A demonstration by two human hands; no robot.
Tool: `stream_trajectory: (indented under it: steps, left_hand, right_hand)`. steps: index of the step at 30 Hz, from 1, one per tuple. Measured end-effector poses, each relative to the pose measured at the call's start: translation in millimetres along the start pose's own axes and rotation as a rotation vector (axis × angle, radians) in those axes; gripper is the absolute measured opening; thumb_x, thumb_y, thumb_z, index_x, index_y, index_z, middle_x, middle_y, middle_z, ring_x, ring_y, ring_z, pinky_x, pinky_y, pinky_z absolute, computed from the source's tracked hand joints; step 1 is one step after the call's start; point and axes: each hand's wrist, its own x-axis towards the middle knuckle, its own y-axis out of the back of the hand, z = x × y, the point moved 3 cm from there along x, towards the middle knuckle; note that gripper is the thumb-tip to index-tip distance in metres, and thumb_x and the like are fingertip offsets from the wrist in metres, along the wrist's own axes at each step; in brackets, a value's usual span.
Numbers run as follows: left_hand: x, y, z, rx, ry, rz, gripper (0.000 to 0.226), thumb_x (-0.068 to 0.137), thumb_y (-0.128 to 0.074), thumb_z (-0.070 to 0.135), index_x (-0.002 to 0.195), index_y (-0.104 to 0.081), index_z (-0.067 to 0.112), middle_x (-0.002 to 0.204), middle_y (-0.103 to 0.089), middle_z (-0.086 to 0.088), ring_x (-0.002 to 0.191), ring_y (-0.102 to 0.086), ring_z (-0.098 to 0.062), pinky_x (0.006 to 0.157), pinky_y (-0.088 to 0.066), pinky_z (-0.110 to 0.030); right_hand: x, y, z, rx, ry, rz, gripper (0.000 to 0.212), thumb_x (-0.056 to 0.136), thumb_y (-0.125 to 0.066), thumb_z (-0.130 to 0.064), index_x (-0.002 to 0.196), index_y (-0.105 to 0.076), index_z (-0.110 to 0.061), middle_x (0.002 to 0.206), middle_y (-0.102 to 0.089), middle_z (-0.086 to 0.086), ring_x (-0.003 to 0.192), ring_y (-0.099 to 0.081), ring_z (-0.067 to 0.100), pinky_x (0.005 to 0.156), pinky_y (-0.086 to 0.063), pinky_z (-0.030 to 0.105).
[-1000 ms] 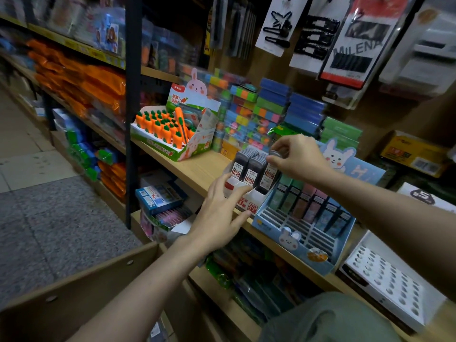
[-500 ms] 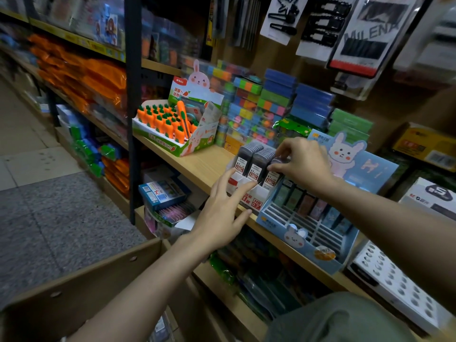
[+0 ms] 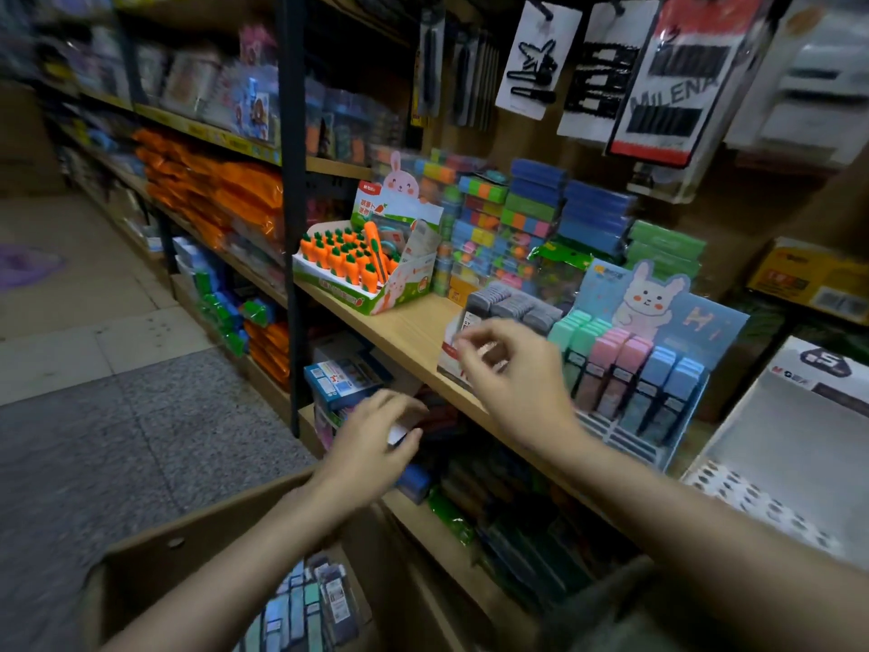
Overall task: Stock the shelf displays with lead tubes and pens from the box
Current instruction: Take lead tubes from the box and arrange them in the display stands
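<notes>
**Lead tubes on the shelf, more in the box**

Grey-capped lead tubes (image 3: 510, 305) standing upright in a small white and red display (image 3: 450, 355) on the wooden shelf (image 3: 414, 331). Just right of it, a blue rabbit display (image 3: 658, 369) holding rows of green, pink and blue tubes, with empty slots along its front. Further right, a white tray (image 3: 752, 487) pierced with holes — nothing in them.

Right hand (image 3: 522, 383) hovering in front of the grey tubes, fingers loosely curled, blurred; nothing seen in it. Left hand (image 3: 371, 440) lower, below the shelf edge, fingers bent; whether gripping anything, cannot tell.

Cardboard box (image 3: 155, 557) at the bottom, open, packed with more tubes lying flat. At the left on the shelf, a carton of carrot-shaped pens (image 3: 348, 263) — orange, green-topped, upright in rows.
</notes>
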Motion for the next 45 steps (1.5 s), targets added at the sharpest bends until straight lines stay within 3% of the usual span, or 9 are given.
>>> stream_trajectory:
  steps: [5, 11, 16, 21, 26, 30, 33, 39, 45]
  left_hand:
    - [-60, 8, -67, -0.015, 0.426, -0.066, 0.023, 0.091, -0.062, 0.013, 0.112, -0.062, 0.024, 0.111, -0.062, 0.001, 0.104, -0.060, -0.014, 0.091, -0.048, -0.029]
    - [-156, -6, -149, -0.021, 0.877, 0.081, 0.030, 0.088, -0.065, 0.010, 0.118, -0.062, 0.008, 0.120, -0.063, -0.010, 0.109, -0.059, -0.021, 0.088, -0.043, -0.024]
    - [-229, -61, -188, -0.098, 1.231, 0.197, 0.033, 0.086, -0.066, 0.011, 0.118, -0.062, 0.002, 0.118, -0.062, -0.025, 0.106, -0.061, -0.036, 0.089, -0.050, -0.036]
    - [-268, -111, -201, -0.023, 1.406, 0.088, 0.037, 0.085, -0.068, 0.019, 0.121, -0.060, 0.012, 0.120, -0.063, -0.016, 0.110, -0.059, -0.033, 0.092, -0.049, -0.033]
    - [-294, -137, -198, 0.103, 1.390, -0.035, 0.039, 0.078, -0.076, 0.033, 0.112, -0.061, 0.024, 0.125, -0.054, -0.007, 0.117, -0.051, -0.027, 0.101, -0.042, -0.031]
    - [-297, -152, -189, 0.195, 1.246, -0.188, 0.040, 0.073, -0.078, 0.048, 0.105, -0.059, 0.036, 0.115, -0.051, 0.005, 0.115, -0.046, -0.015, 0.083, -0.030, -0.019]
    - [-295, -156, -194, 0.271, 1.164, -0.261, 0.042, 0.075, -0.076, 0.046, 0.111, -0.058, 0.036, 0.119, -0.046, 0.004, 0.116, -0.043, -0.017, 0.089, -0.032, -0.023]
    - [-293, -167, -202, 0.393, 1.025, -0.327, 0.028, 0.080, -0.071, 0.040, 0.107, -0.062, 0.033, 0.120, -0.046, 0.004, 0.117, -0.037, -0.019, 0.096, -0.034, -0.027]
    - [-284, -184, -200, 0.392, 0.899, -0.322, 0.029, 0.092, -0.052, 0.030, 0.121, -0.052, 0.024, 0.129, -0.045, 0.001, 0.120, -0.036, -0.019, 0.099, -0.032, -0.028]
  right_hand:
    - [-75, -86, 11, 0.145, -0.210, -0.292, 0.011, 0.084, -0.071, -0.020, 0.084, -0.069, -0.031, 0.077, -0.066, -0.017, 0.072, -0.060, -0.010, 0.064, -0.042, 0.003]
    - [-157, -189, 55, 0.095, -0.584, -0.626, 0.011, 0.083, -0.067, -0.014, 0.083, -0.065, -0.025, 0.074, -0.062, -0.010, 0.078, -0.060, 0.009, 0.067, -0.045, 0.017]
    - [-227, -242, 96, -0.034, -0.822, -0.885, 0.014, 0.077, -0.077, -0.019, 0.079, -0.063, -0.023, 0.089, -0.061, -0.005, 0.090, -0.063, 0.013, 0.074, -0.049, 0.021]
    - [-281, -271, 124, -0.188, -0.815, -1.178, 0.060, 0.070, -0.084, -0.031, 0.121, -0.055, -0.021, 0.126, -0.054, 0.000, 0.116, -0.053, 0.019, 0.090, -0.046, 0.028]
    - [-306, -294, 139, -0.249, -0.722, -1.286, 0.079, 0.066, -0.087, -0.032, 0.131, -0.044, -0.021, 0.134, -0.043, 0.006, 0.123, -0.048, 0.025, 0.099, -0.043, 0.032]
    - [-322, -306, 141, -0.294, -0.599, -1.288, 0.075, 0.069, -0.085, -0.029, 0.130, -0.044, -0.021, 0.132, -0.040, 0.005, 0.118, -0.049, 0.024, 0.096, -0.045, 0.033]
    - [-325, -309, 144, -0.340, -0.562, -1.269, 0.069, 0.068, -0.086, -0.029, 0.125, -0.047, -0.022, 0.130, -0.043, 0.004, 0.118, -0.049, 0.025, 0.096, -0.048, 0.037]
    - [-315, -309, 155, -0.274, -0.722, -1.202, 0.063, 0.068, -0.086, -0.015, 0.118, -0.047, -0.018, 0.127, -0.051, 0.005, 0.119, -0.052, 0.025, 0.096, -0.050, 0.038]
    - [-292, -286, 165, -0.178, -0.845, -1.032, 0.046, 0.086, -0.068, -0.004, 0.123, -0.044, -0.018, 0.123, -0.059, 0.007, 0.116, -0.059, 0.024, 0.089, -0.053, 0.033]
